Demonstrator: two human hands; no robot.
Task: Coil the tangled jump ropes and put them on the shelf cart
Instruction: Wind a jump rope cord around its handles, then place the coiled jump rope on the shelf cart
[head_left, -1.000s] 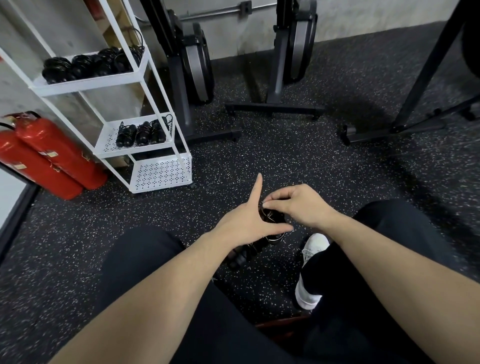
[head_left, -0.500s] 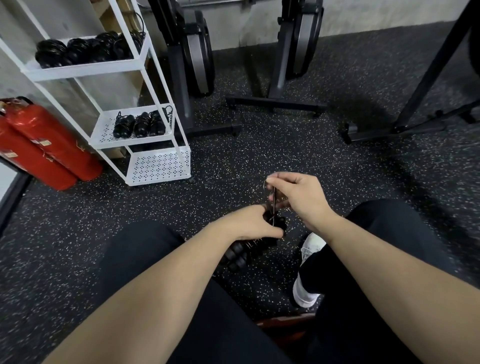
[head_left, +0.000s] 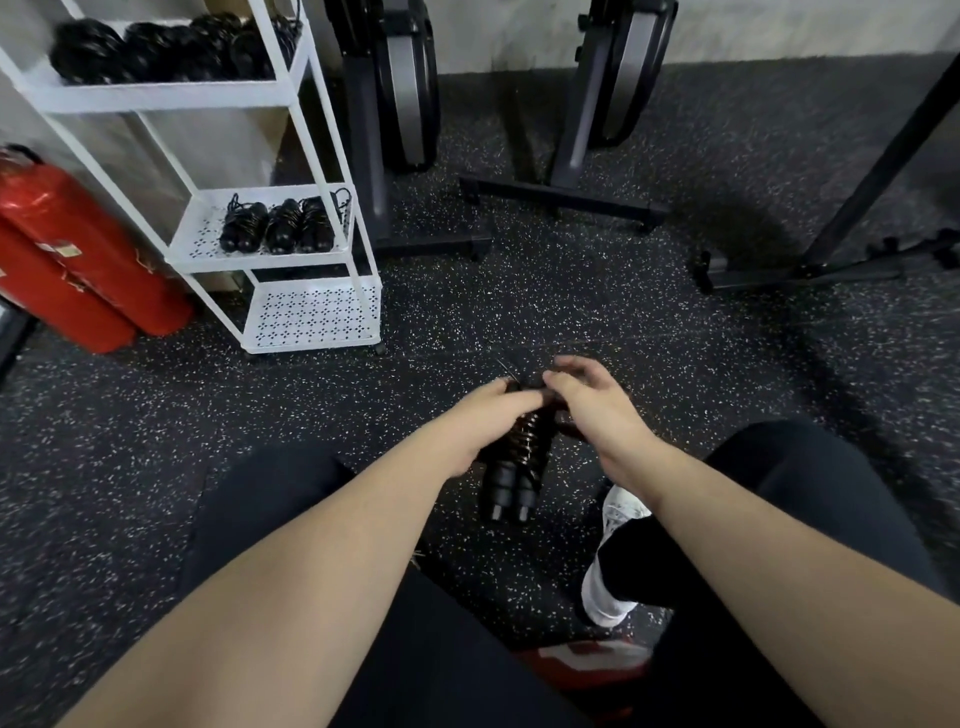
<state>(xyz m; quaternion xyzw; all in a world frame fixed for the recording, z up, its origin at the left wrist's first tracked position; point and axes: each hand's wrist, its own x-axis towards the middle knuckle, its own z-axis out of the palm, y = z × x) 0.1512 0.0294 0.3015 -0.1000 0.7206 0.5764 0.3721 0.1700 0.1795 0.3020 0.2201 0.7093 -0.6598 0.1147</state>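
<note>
Black rubber floor, flecked with white, fills most of what I see from the head camera. I count one jump rope in the hands: two black handles side by side, butt ends pointing toward me, with cord wound round their upper part. It hangs above the floor between the two knees, well apart from the shelf cart.

The white cart has three shelves. On the middle one I count three coiled ropes lying side by side. The top shelf carries a row of black bundles; I cannot count them exactly. The bottom shelf is perforated white metal. Two red fire extinguishers lean just beside the cart on its left.

My left hand comes in from the lower left, its fingers curled round the wound part of the handles. My right hand meets it from the right, fingers bent over the top end of the bundle, where a short bit of cord sticks up; whether it pinches that cord I cannot tell. One white shoe shows below the right forearm.
</note>
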